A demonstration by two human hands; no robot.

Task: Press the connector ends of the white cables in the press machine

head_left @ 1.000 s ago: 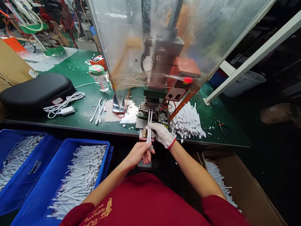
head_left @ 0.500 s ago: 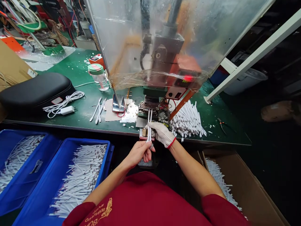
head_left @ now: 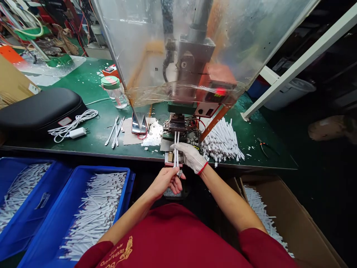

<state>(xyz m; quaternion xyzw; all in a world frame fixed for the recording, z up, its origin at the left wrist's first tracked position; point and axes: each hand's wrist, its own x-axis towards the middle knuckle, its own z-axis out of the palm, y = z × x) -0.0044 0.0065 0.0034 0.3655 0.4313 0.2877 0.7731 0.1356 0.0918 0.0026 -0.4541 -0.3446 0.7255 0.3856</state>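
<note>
Two thin white strips [head_left: 176, 143] point away from me into the base of a press machine [head_left: 192, 74] on the green bench. My left hand [head_left: 165, 182], bare, pinches their near ends just below the bench edge. My right hand [head_left: 189, 156], in a white glove with a red cuff, lies closed over the strips right beside the machine's lower block. A heap of the same white strips [head_left: 221, 143] lies on the bench just right of that hand.
A clear plastic guard [head_left: 156, 44] hangs over the machine. Two blue bins [head_left: 126, 186] of white strips sit at lower left, a cardboard box [head_left: 301, 219] of strips at lower right. A phone [head_left: 138, 124], jar [head_left: 115, 91], white charger cable [head_left: 73, 128], black case [head_left: 39, 109] and pliers [head_left: 264, 147] rest on the bench.
The view has drifted slightly; both hands stay on the two strips at the machine, with no clear movement of the strips.
</note>
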